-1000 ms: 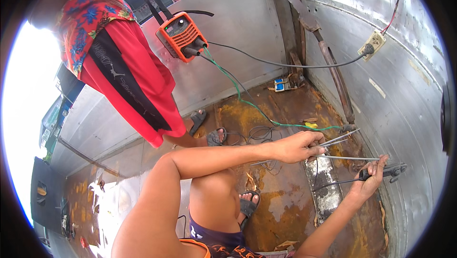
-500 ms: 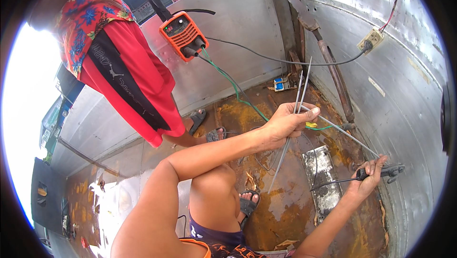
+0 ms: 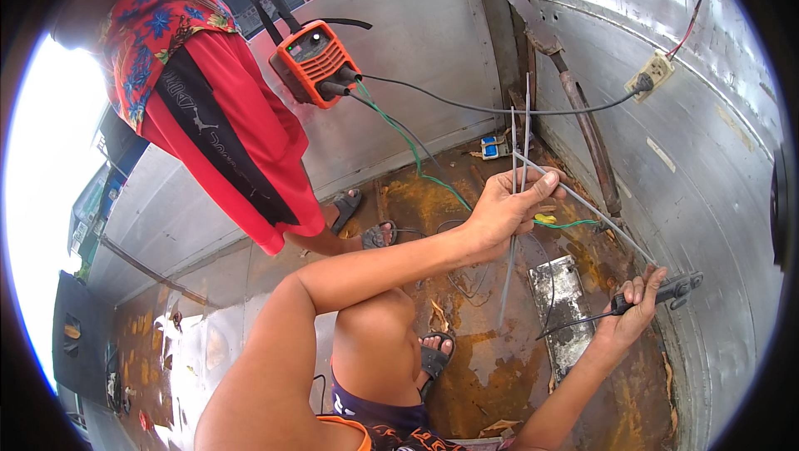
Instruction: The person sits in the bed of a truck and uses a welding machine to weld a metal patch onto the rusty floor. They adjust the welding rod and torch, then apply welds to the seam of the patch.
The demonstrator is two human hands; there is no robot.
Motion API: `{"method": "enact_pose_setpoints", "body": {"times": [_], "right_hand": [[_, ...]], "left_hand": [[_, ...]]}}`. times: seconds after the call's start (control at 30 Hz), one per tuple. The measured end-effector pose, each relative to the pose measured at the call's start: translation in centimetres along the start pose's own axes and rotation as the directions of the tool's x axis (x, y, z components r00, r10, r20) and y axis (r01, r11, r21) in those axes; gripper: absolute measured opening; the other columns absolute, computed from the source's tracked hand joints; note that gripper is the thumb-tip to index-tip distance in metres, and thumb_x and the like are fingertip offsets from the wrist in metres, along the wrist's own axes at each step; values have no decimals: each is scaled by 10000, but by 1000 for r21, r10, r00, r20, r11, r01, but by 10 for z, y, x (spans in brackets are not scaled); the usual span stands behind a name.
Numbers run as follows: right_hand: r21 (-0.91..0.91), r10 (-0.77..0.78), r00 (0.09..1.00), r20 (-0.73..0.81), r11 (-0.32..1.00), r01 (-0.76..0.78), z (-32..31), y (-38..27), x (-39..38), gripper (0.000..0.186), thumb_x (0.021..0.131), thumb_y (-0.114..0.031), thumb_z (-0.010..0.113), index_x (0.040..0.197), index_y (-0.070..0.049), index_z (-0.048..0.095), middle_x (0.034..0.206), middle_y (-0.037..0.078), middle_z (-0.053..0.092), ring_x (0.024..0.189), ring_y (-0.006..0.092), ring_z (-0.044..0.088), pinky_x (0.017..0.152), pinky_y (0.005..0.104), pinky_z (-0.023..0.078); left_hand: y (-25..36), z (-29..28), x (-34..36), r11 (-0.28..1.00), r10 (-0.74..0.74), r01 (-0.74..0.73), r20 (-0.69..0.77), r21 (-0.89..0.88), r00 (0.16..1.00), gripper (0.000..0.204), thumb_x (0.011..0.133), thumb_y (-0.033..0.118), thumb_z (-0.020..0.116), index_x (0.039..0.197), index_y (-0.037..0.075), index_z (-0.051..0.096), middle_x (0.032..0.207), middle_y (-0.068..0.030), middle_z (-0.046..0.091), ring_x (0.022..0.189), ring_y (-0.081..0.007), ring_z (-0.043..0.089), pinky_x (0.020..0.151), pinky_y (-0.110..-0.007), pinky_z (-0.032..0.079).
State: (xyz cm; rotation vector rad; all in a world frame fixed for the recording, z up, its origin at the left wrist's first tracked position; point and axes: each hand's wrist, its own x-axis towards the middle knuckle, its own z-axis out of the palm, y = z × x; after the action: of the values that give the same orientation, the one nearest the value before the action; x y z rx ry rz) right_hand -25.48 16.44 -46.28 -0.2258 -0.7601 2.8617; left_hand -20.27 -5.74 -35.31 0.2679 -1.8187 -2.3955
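My left hand (image 3: 505, 208) grips a small bundle of thin grey welding rods (image 3: 518, 160), held nearly upright, their tips pointing up along the corner of the metal walls. One rod slants from that hand down toward my right hand (image 3: 630, 311). My right hand is closed on the black handle of an electrode holder (image 3: 666, 291), low beside the right metal wall, with a dark cable trailing from it. A shiny metal patch plate (image 3: 566, 314) lies on the rusty floor between the hands.
A person in red shorts and a patterned shirt (image 3: 208, 110) stands at the left, feet in sandals. An orange welding machine (image 3: 314, 61) hangs on the back wall with green and black cables running down. A socket (image 3: 653, 74) sits on the right wall. My sandalled foot (image 3: 433, 358) rests on the floor.
My left hand has lifted the rods from lying low and level near the floor to standing nearly upright. My right hand has stayed in place on the electrode holder.
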Motion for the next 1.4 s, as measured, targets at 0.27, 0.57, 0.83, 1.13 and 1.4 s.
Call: {"method": "enact_pose_setpoints", "body": {"times": [0.27,0.57,0.83,1.13,1.4], "right_hand": [[77,-38,984,174,997,25,-9,1,-2,389,982,-398,615,1085,-32,530,856,-11,488,557,29,395,463,173,353],[43,151,963,225,985,-165,0,-2,-8,639,974,-660,392,1053,-38,512,696,13,445,462,78,397,370,207,353],[72,322,757,569,897,-436,-18,11,-5,663,888,-675,537,1045,-34,470,653,-13,430,441,48,417,353,198,378],[-24,301,765,569,936,-351,-15,20,-24,621,865,-571,649,1072,-10,480,651,7,457,451,71,431,374,221,385],[-967,-44,971,237,85,240,-17,-11,2,447,843,-391,744,902,10,558,539,72,499,462,163,472,486,352,403]], "left_hand": [[10,-17,-5,994,93,-96,-53,-55,994,281,990,327,619,1134,87,637,945,47,638,515,2,277,442,-187,209],[31,-29,1,964,253,-264,-193,-36,948,300,982,379,617,1095,101,621,910,57,601,511,5,260,425,-172,188],[35,-27,-2,947,314,-320,-295,30,902,369,970,426,625,1166,115,595,935,50,573,519,9,212,413,-180,163],[39,-28,-1,935,335,-354,-276,-21,901,375,977,424,613,1162,98,586,969,43,567,524,-10,195,411,-196,170],[40,-31,-5,941,328,-337,-309,26,893,377,986,412,604,1175,86,590,979,30,574,526,-10,204,414,-189,183]]}}
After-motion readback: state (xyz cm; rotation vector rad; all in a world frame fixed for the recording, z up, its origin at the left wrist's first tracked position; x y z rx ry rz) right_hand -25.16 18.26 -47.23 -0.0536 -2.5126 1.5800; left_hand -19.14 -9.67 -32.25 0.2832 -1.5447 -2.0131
